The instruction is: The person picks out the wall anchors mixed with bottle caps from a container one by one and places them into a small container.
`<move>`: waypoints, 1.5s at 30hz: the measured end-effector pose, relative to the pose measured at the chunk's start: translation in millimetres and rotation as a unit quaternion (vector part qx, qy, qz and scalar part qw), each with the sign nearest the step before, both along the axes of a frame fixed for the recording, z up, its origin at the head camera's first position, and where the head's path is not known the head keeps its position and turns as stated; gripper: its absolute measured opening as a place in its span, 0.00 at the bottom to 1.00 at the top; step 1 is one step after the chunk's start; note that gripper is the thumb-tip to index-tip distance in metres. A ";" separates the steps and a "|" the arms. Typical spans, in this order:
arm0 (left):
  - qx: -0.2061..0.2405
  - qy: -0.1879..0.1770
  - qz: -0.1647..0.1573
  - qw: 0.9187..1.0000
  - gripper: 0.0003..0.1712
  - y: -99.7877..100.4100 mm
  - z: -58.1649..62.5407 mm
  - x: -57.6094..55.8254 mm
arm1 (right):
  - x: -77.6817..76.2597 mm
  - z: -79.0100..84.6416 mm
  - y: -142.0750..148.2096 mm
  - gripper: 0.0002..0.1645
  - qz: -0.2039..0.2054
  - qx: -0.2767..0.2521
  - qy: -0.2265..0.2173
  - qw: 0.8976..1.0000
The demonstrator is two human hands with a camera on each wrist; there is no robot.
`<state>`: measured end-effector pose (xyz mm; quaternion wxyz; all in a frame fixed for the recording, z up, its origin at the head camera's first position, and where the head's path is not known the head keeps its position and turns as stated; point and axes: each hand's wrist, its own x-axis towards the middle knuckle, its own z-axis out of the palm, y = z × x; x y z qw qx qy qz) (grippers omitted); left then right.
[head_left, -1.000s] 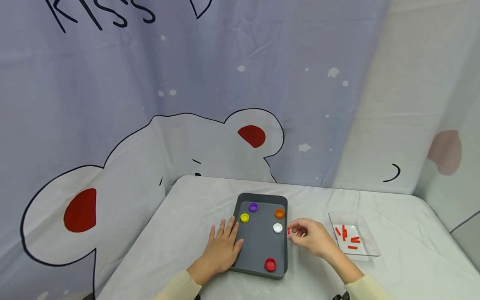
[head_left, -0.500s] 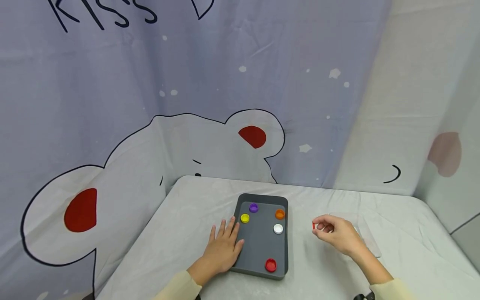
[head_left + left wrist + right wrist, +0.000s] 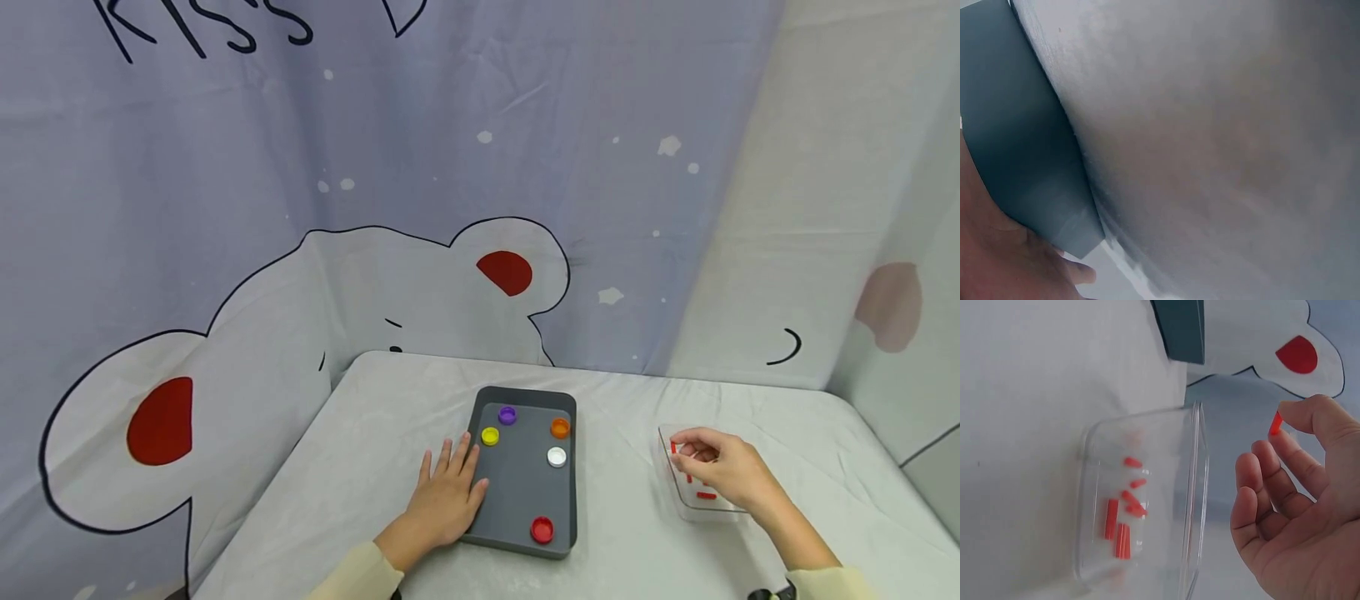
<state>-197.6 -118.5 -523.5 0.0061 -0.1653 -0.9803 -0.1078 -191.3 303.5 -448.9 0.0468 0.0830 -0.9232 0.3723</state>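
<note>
My left hand point(image 3: 442, 504) lies with spread, straight fingers over the left rim of a grey tray point(image 3: 517, 500); the tray's outer wall fills part of the left wrist view. Above a clear plastic box point(image 3: 712, 511), my right hand point(image 3: 723, 471) pinches a small red stick point(image 3: 1275, 422) between thumb and index finger, its other fingers loosely curled. Several similar red sticks point(image 3: 1111, 519) lie on the box floor. Inside the tray are small round cups: purple point(image 3: 507, 415), yellow point(image 3: 490, 436), orange point(image 3: 559, 428), white point(image 3: 557, 457) and red point(image 3: 542, 529).
A white cloth point(image 3: 622, 533) covers the table under both containers. Behind it hangs a curtain point(image 3: 420, 150) printed with bear shapes. A strip of cloth separates the tray from the box on its right.
With the red stick still pinched, my right hand has moved right from the tray's right edge to above the clear box. My left hand and the tray have stayed in place.
</note>
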 end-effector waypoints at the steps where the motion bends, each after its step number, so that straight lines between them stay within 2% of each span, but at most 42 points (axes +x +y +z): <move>1: 0.004 0.000 -0.001 1.000 0.36 0.0 1.0 0.3 | -0.3 0.0 3.2 0.19 0.000 0.001 0.001 1.000; 16: 0.009 0.004 -0.004 1.000 0.36 1.6 3.9 3.5 | -1.1 0.7 43.8 0.21 -0.014 0.009 -0.004 1.000; 20: 0.010 0.004 -0.004 1.000 0.36 1.4 3.4 3.1 | -1.8 -1.1 48.3 0.22 -0.015 0.002 -0.015 1.000; 30: 0.005 -0.013 -0.002 1.000 0.36 2.4 9.5 5.9 | -3.8 -4.9 55.4 0.20 -0.017 0.019 -0.002 1.000; 35: 0.005 -0.010 -0.001 1.000 0.36 2.9 8.8 5.8 | -4.4 -5.5 58.1 0.20 -0.019 0.031 -0.006 0.999; 40: 0.010 -0.003 -0.003 1.000 0.36 1.4 3.0 3.7 | -7.3 -6.8 62.4 0.22 -0.026 0.041 -0.020 0.999; 45: 0.009 -0.011 0.000 1.000 0.36 1.4 4.5 4.3 | -13.0 -8.8 68.1 0.24 -0.033 0.047 -0.034 0.998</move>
